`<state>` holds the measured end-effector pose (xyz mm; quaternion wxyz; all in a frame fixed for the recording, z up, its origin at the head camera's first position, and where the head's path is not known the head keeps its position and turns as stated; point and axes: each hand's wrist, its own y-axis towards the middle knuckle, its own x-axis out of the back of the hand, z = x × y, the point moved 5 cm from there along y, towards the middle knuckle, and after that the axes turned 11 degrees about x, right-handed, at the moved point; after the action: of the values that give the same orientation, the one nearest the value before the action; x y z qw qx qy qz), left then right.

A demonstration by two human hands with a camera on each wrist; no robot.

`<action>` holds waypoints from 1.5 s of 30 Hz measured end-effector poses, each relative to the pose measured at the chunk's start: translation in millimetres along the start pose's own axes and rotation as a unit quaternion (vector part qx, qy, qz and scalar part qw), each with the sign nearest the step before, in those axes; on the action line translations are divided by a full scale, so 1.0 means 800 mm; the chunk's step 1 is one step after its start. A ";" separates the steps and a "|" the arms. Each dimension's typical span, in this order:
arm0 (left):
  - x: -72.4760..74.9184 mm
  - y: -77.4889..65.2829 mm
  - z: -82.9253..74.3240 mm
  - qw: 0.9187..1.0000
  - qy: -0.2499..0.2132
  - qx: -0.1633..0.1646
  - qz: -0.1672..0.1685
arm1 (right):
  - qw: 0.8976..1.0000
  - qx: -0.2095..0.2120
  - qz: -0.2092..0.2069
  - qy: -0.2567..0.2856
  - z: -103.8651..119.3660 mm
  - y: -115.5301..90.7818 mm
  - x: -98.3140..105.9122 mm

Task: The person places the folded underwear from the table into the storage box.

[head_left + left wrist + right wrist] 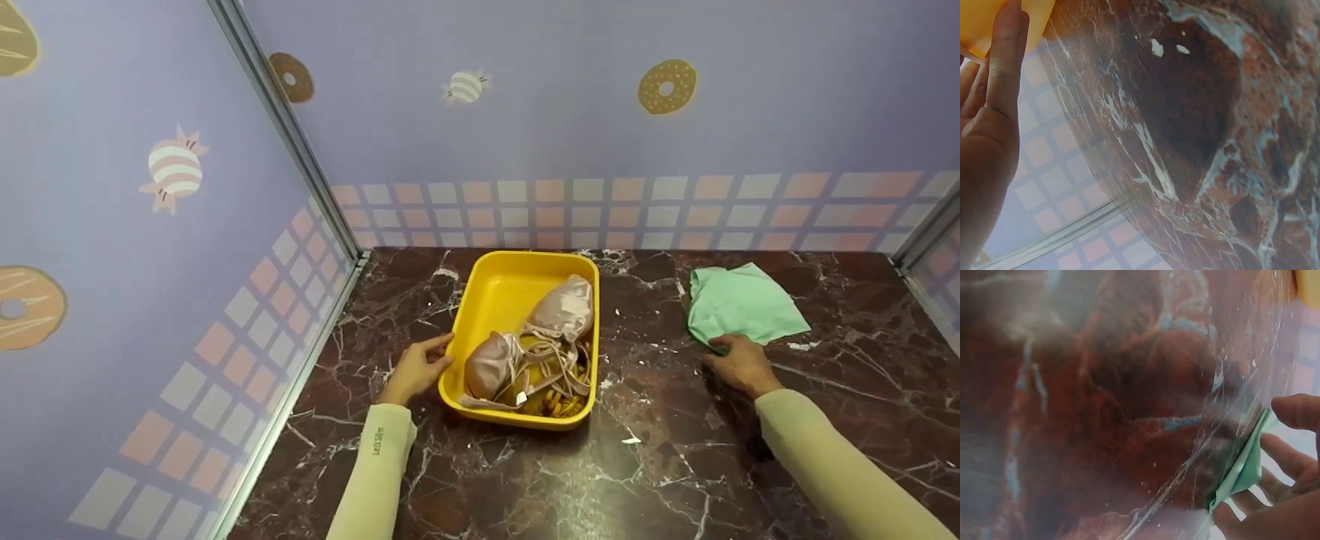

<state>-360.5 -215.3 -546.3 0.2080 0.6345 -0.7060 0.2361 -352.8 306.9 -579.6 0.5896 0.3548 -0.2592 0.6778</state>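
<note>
A yellow tray (525, 259) stands on the marble-patterned table. Inside it lies a pink satin bra (566, 307) with two cups and tangled straps, bunched toward the tray's near and right side. My left hand (418, 369) is at the tray's left wall; its fingers are extended against the yellow side in the left wrist view. Off to the right, a light green cloth (746, 304) lies loosely folded. The fingers of my right hand (742, 365) are spread at the cloth's near edge and touch it, with the thumb apart from them in the right wrist view.
Dark red marble tabletop (660, 450) runs between the tray and the cloth, with small white flecks on it. A patterned lilac wall (555, 135) rises behind, and another panel (172, 255) stands along the left edge.
</note>
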 end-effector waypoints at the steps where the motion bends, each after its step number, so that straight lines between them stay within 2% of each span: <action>1: 0.000 0.000 0.000 1.000 0.002 0.001 0.000 | 1.000 0.007 -0.002 -0.004 0.001 -0.002 -0.001; 9: -0.003 0.001 0.001 1.000 0.011 0.007 0.003 | 0.997 0.072 -0.002 -0.007 0.012 -0.032 -0.006; 14: 0.000 0.002 0.002 1.000 0.013 -0.002 -0.005 | 0.994 0.106 0.002 -0.012 0.018 -0.049 -0.009; 19: 0.003 0.001 0.002 1.000 0.011 -0.004 -0.007 | 0.992 0.125 0.003 -0.014 0.030 -0.066 -0.012; 25: 0.005 -0.001 0.002 1.000 0.006 -0.006 -0.014 | 0.993 0.115 0.028 0.013 0.040 -0.074 -0.007; 27: 0.004 -0.001 0.002 1.000 0.005 -0.011 -0.014 | 0.994 0.107 0.012 0.025 0.038 -0.073 0.000; 30: 0.003 -0.001 0.002 1.000 0.000 -0.018 -0.009 | 0.994 0.092 -0.051 0.033 0.027 -0.065 0.019; 34: 0.001 0.000 0.002 1.000 -0.003 -0.019 -0.006 | 0.985 0.068 -0.155 0.031 0.001 -0.053 0.050; 37: 0.001 0.000 0.003 1.000 0.000 -0.011 -0.005 | 0.981 0.040 -0.187 0.035 -0.024 -0.046 0.064; 39: 0.001 0.000 0.003 1.000 0.003 -0.007 -0.004 | 0.984 0.021 -0.172 0.046 -0.039 -0.042 0.066; 42: 0.000 0.000 0.003 1.000 0.005 -0.006 -0.003 | 0.991 0.000 -0.114 0.065 -0.056 -0.037 0.059; 45: 0.001 0.000 0.002 1.000 0.003 -0.006 -0.003 | 0.994 -0.018 -0.066 0.083 -0.065 -0.032 0.050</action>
<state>-360.4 -216.8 -547.5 0.2151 0.6343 -0.7050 0.2332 -338.5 375.7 -581.9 0.6591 0.3027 -0.1978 0.6595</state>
